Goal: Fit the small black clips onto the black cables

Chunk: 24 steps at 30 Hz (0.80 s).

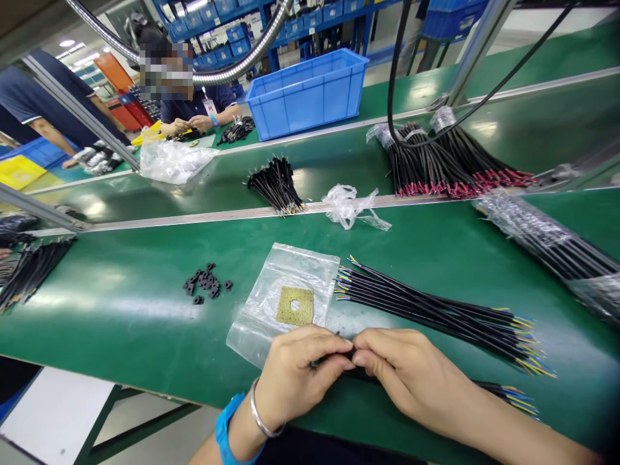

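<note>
My left hand (307,365) is closed in a pinch on a small black part (347,352), mostly covered by the fingers. My right hand (411,371) pinches at the same spot, its fingertips against those of the left; what it grips is hidden. Black cables (491,387) with blue and yellow wire ends lie beneath the right hand and forearm. Just beyond my hands, a clear plastic bag (261,303) lies flat with a yellow-brown square pad (287,311) on it, which has a round hole. A bundle of black cables (436,307) with bared coloured wires rests to the right.
Small black parts (206,281) lie in a loose pile on the green table (121,323). Farther back are a short cable bundle (276,184), crumpled plastic (351,203), red-tipped cables (426,165) and a blue bin (307,93). A co-worker (198,106) sits opposite. A hanging black cable (391,84) crosses the view.
</note>
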Tool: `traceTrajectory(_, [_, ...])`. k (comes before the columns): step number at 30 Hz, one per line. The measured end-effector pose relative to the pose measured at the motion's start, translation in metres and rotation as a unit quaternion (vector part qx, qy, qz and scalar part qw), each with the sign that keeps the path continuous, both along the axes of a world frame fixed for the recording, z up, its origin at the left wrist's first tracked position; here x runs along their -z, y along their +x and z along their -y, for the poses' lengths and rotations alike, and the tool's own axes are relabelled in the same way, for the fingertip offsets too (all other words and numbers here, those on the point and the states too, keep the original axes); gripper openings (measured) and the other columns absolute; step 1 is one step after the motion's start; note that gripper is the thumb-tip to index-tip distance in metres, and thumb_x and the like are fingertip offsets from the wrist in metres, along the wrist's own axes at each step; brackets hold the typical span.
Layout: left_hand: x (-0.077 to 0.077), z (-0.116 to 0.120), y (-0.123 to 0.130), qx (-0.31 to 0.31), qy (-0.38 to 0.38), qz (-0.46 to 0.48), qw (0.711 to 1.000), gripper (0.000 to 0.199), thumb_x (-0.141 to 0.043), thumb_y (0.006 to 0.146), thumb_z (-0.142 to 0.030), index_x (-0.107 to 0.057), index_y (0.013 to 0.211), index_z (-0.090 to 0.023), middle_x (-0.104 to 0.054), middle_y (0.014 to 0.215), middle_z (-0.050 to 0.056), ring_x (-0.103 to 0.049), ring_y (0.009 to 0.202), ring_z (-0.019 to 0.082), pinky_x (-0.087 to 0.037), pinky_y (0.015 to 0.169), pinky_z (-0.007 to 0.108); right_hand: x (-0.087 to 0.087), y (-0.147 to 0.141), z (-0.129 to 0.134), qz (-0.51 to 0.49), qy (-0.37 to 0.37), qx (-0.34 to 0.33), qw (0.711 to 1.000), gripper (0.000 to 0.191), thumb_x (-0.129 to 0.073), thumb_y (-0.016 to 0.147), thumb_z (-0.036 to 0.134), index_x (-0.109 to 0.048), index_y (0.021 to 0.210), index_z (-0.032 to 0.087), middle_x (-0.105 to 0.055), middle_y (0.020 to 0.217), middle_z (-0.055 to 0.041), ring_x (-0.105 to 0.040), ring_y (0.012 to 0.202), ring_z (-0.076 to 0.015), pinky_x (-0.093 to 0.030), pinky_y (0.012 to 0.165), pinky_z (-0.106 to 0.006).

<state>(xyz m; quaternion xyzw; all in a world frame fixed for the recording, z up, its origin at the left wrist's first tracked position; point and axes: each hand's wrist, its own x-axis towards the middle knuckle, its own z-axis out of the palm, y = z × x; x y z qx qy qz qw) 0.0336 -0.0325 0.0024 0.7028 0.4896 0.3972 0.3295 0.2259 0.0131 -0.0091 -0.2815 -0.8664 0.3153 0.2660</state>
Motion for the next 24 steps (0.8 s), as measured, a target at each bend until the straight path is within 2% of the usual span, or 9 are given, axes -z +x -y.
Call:
traceTrajectory(4, [-0.001, -0.003, -0.011, -0.003, 0.006, -0.033, 0.999, 0.028, -0.069, 0.085, -0.021, -0.071, 0.113, -0.028, -0.078, 0.097, 0.007, -0.073, 0.087, 0.021, -0.059, 0.079, 0.032, 0.006, 0.003, -0.006, 0.021, 0.009, 0.014, 1.000, 0.022, -0.041, 0.100, 0.020, -0.054, 0.082, 0.020, -0.056, 0.067, 0.0032, -0.054, 0.058, -0.0098, -0.039, 0.055, -0.023])
traceTrajectory(7, [-0.002, -0.007, -0.049, -0.090, -0.001, -0.131, 0.987, 0.042, -0.067, 0.087, -0.030, -0.061, 0.129, -0.029, -0.073, 0.114, 0.008, -0.069, 0.100, 0.024, -0.055, 0.091, 0.037, 0.017, 0.003, -0.013, 0.057, 0.076, 0.061, 0.994, 0.020, -0.043, 0.099, 0.022, -0.061, 0.091, 0.018, -0.063, 0.078, -0.0018, -0.059, 0.069, -0.0139, -0.045, 0.066, -0.026])
traceTrajectory(9, [0.001, -0.009, -0.089, -0.179, 0.008, -0.214, 0.960, 0.043, -0.061, 0.089, -0.035, -0.058, 0.131, -0.025, -0.065, 0.126, 0.010, -0.065, 0.108, 0.026, -0.051, 0.097, 0.041, 0.025, 0.002, -0.015, 0.090, 0.119, 0.076, 0.986, 0.021, -0.044, 0.098, 0.021, -0.064, 0.092, 0.017, -0.063, 0.081, -0.0045, -0.059, 0.077, -0.0171, -0.047, 0.071, -0.029])
traceTrajectory(11, [0.006, -0.009, -0.132, -0.251, 0.005, -0.316, 0.915, 0.045, -0.057, 0.089, -0.040, -0.059, 0.129, -0.019, -0.061, 0.130, 0.014, -0.058, 0.118, 0.031, -0.046, 0.103, 0.046, 0.031, 0.000, -0.014, 0.122, 0.141, 0.078, 0.979, 0.022, -0.045, 0.096, 0.019, -0.066, 0.092, 0.016, -0.061, 0.081, -0.0058, -0.057, 0.079, -0.0189, -0.047, 0.073, -0.031])
traceTrajectory(13, [0.013, -0.006, -0.168, -0.305, -0.010, -0.396, 0.866, 0.047, -0.052, 0.088, -0.042, -0.062, 0.123, -0.013, -0.061, 0.125, 0.019, -0.055, 0.120, 0.035, -0.042, 0.105, 0.049, 0.034, -0.001, -0.011, 0.143, 0.147, 0.076, 0.976, 0.023, -0.046, 0.095, 0.017, -0.068, 0.093, 0.016, -0.059, 0.079, -0.0058, -0.055, 0.077, -0.0191, -0.047, 0.071, -0.032])
traceTrajectory(15, [0.020, -0.003, -0.191, -0.326, -0.054, -0.429, 0.841, 0.042, -0.050, 0.087, -0.041, -0.065, 0.116, -0.014, -0.064, 0.116, 0.017, -0.059, 0.113, 0.034, -0.044, 0.103, 0.047, 0.033, -0.001, -0.009, 0.154, 0.135, 0.064, 0.977, 0.024, -0.045, 0.094, 0.015, -0.069, 0.093, 0.017, -0.058, 0.078, -0.0051, -0.055, 0.075, -0.0184, -0.047, 0.070, -0.031])
traceTrajectory(17, [0.025, 0.000, -0.200, -0.345, -0.103, -0.426, 0.830, 0.034, -0.048, 0.086, -0.039, -0.067, 0.104, -0.017, -0.067, 0.107, 0.014, -0.065, 0.100, 0.031, -0.049, 0.094, 0.043, 0.031, 0.001, -0.009, 0.156, 0.118, 0.047, 0.979, 0.024, -0.046, 0.094, 0.015, -0.069, 0.096, 0.018, -0.060, 0.078, -0.0044, -0.056, 0.075, -0.0180, -0.047, 0.070, -0.031])
traceTrajectory(20, [0.025, 0.002, -0.198, -0.369, -0.147, -0.408, 0.822, 0.027, -0.047, 0.086, -0.037, -0.067, 0.091, -0.020, -0.068, 0.097, 0.010, -0.067, 0.085, 0.028, -0.052, 0.083, 0.040, 0.025, 0.008, -0.018, 0.160, 0.115, 0.054, 0.979, 0.023, -0.046, 0.094, 0.016, -0.069, 0.098, 0.018, -0.063, 0.082, -0.0043, -0.058, 0.077, -0.0177, -0.047, 0.072, -0.030])
traceTrajectory(24, [0.021, 0.004, -0.197, -0.398, -0.158, -0.361, 0.829, 0.034, -0.053, 0.082, -0.043, -0.067, 0.097, -0.017, -0.066, 0.104, 0.013, -0.069, 0.081, 0.027, -0.054, 0.081, 0.040, 0.022, 0.021, -0.040, 0.173, 0.215, 0.161, 0.948, 0.022, -0.045, 0.095, 0.018, -0.067, 0.097, 0.015, -0.064, 0.088, -0.0080, -0.056, 0.082, -0.0210, -0.046, 0.076, -0.033])
